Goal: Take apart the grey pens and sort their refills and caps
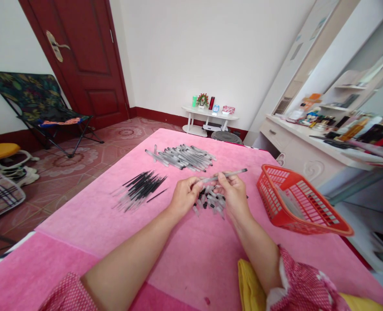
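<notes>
A slim translucent pen (210, 178) with a dark end at the right lies level between my two hands, over the pink table cover. The fingers of my left hand (186, 194) pinch its left end, and my right hand (235, 192) grips it farther along, the dark end sticking out past the fingers. Just below them is a heap of pen caps (212, 199), clear with black parts, partly hidden by my right hand. Beyond my hands lies a pile of clear pen barrels (186, 157). Thin black ink refills (144, 188) are bunched to the left.
An orange-red plastic basket (295, 198) with something pale inside stands at the table's right. Yellow cloth (251, 285) lies by my right forearm. A dresser (314, 147) crowded with bottles borders the right side; a folding chair (45, 103) stands near the door at left.
</notes>
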### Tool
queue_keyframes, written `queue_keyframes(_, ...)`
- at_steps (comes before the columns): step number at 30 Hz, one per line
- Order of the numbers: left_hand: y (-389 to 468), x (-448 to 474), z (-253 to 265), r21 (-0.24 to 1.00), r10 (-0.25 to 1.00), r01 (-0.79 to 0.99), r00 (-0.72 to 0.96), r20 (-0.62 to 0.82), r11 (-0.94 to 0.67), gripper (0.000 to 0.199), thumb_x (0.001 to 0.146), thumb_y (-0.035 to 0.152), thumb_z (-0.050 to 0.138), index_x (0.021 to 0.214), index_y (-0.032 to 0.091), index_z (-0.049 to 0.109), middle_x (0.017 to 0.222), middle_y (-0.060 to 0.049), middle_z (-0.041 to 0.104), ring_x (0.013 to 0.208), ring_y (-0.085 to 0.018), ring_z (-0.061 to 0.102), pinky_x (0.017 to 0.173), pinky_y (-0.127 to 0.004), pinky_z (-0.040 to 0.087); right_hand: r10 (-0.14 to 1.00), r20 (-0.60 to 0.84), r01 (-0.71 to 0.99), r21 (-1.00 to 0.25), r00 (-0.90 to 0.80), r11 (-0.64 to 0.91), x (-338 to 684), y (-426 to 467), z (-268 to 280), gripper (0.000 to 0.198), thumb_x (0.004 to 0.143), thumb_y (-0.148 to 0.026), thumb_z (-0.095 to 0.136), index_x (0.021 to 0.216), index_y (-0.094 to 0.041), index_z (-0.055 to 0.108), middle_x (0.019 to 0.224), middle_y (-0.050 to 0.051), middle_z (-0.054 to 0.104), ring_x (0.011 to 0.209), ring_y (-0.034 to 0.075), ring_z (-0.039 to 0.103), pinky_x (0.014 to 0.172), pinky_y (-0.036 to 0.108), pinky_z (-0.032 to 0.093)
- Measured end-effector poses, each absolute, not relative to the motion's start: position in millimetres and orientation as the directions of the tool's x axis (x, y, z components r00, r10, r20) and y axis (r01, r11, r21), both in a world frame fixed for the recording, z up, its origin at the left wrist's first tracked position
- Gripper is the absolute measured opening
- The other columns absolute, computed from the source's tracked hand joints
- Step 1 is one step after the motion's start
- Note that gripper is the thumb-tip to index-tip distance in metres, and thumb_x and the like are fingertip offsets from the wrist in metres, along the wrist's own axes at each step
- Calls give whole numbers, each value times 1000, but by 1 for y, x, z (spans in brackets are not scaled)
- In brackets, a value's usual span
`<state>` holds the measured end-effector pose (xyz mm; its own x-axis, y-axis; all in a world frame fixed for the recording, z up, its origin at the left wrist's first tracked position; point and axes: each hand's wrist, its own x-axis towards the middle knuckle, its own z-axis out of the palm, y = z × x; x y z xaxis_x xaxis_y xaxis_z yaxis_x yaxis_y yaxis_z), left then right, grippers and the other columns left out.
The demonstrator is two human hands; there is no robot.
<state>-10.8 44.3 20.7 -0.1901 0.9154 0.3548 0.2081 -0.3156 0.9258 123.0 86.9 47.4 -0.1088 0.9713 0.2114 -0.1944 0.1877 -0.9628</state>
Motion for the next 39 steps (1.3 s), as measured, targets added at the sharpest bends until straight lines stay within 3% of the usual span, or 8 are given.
queue_keyframes(8,46,-9,23,895,977,-431,213,-24,116,44,80,50,45,53,20,27,42,9,18,33,-4,12,35,-21,10,899,347,-147,-937,-266,318,134,93,55,20,71,-35,64,80,-17,61,80,4,67,59,13,61,53,24,49)
queue_keyframes(10,47,-9,23,913,977,-388,206,-48,126,45,81,52,42,53,20,29,41,9,21,32,-4,16,35,-21,11,906,338,-154,-939,-255,307,132,92,54,20,71,-35,64,78,-17,61,79,5,67,59,14,62,53,24,50)
queue_keyframes(14,46,-6,22,983,980,-62,-105,166,-173,33,80,49,47,72,17,48,56,3,48,40,-6,37,40,-20,26,954,261,-194,-953,-144,232,126,88,50,22,69,-33,66,78,-14,59,74,5,67,56,13,61,53,24,51)
queue_keyframes(19,43,-3,21,945,931,154,-183,316,-290,35,80,44,49,61,15,46,52,4,41,49,-8,38,46,-19,27,959,183,-253,-959,-215,127,123,86,49,24,72,-36,63,79,-14,55,76,6,67,52,11,60,45,20,47)
queue_keyframes(25,44,-5,29,909,991,-408,131,-32,84,33,84,43,43,66,16,43,47,9,22,35,-3,9,33,-17,7,822,433,-141,-901,-369,411,133,86,61,11,80,-28,55,81,-17,54,79,3,66,56,11,60,53,23,48)
queue_keyframes(30,49,-25,35,781,808,-390,540,-236,489,21,85,31,41,75,14,48,44,11,16,35,-3,1,32,-16,3,676,517,75,-763,-526,642,133,75,77,13,82,-21,51,75,-15,60,78,4,63,59,11,59,58,24,48)
queue_keyframes(33,49,-24,36,871,899,-350,390,-198,344,31,86,39,40,69,15,47,41,10,21,32,-3,10,32,-16,9,733,525,63,-794,-432,605,129,70,79,11,81,-23,53,75,-15,59,76,4,63,58,12,60,56,24,49)
queue_keyframes(39,47,-6,30,959,958,-68,-99,269,-276,30,77,43,56,86,15,53,60,3,52,47,-8,47,47,-19,36,907,384,-110,-923,-173,370,123,75,67,17,79,-32,56,80,-15,54,79,6,66,55,12,61,51,23,50)
